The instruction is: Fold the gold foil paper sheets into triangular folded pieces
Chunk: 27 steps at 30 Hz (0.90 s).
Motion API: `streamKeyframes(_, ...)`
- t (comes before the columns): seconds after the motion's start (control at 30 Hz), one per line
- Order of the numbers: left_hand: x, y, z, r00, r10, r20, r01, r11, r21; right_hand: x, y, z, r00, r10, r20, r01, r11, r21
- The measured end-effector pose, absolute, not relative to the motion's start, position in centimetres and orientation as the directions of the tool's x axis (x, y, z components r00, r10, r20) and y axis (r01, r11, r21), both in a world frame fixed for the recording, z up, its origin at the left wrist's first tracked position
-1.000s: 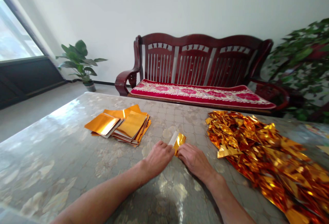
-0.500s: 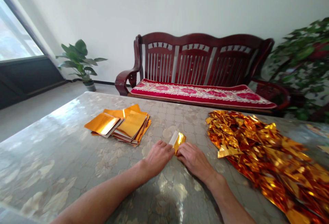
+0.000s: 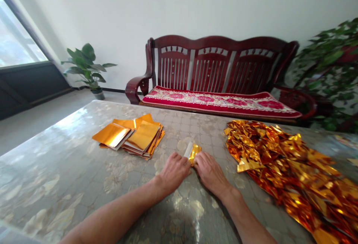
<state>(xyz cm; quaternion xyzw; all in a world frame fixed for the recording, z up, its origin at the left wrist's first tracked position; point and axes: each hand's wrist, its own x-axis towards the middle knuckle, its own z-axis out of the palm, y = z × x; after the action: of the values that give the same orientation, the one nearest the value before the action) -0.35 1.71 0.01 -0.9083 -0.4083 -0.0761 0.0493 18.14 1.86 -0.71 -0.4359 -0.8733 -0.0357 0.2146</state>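
Note:
Both hands meet over one small sheet of gold foil paper (image 3: 195,152), which has a white strip along its left side. My left hand (image 3: 175,170) is closed on the paper's left, white part, fingers pressed together. On the right, gold part, my right hand (image 3: 210,171) is closed too, its fingertips bent over the near edge. The fingers hide the lower end of the paper. To the left lies a loose stack of flat gold sheets (image 3: 143,135). A large heap of folded gold foil pieces (image 3: 282,158) spreads over the right side.
The table (image 3: 84,184) has a shiny patterned cover. Beyond it stands a dark red wooden bench (image 3: 212,68) with a red floral cover. A potted plant (image 3: 86,65) is at the back left, leafy greenery (image 3: 332,61) at the right.
The gold part of the paper between my hands looks narrower and more folded. My right hand has shifted slightly left, closer to my left hand.

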Motion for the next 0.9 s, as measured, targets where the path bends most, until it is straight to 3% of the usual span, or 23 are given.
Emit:
streamKeyframes(0.3, -0.8, 1.8, -1.6, 0.593, 0.707, 0.387, 0.759, -0.65, 0.024, 19.1, 1.9, 0.2, -0.511, 0.774, 0.374, 0.666, 0.632, -0.396)
streamKeyframes(0.5, -1.8, 2.4, -1.2, 0.603, 0.718, 0.347, 0.719, -0.678, 0.153, 19.2, 2.7, -0.3, -0.572, 0.716, 0.401, 0.664, 0.691, -0.286)
streamKeyframes(0.73, -4.2, 3.5, -0.9, 0.59, 0.775, 0.227, 0.68, -0.629, 0.377, 18.6, 3.0, -1.0, -0.509, 0.764, 0.396, 0.7, 0.635, -0.325)
streamKeyframes(0.9, -4.7, 3.1, -0.6, 0.618, 0.759, 0.204, 0.677, -0.646, 0.353, 18.2, 3.0, -1.0, -0.479, 0.79, 0.382, 0.739, 0.598, -0.31)
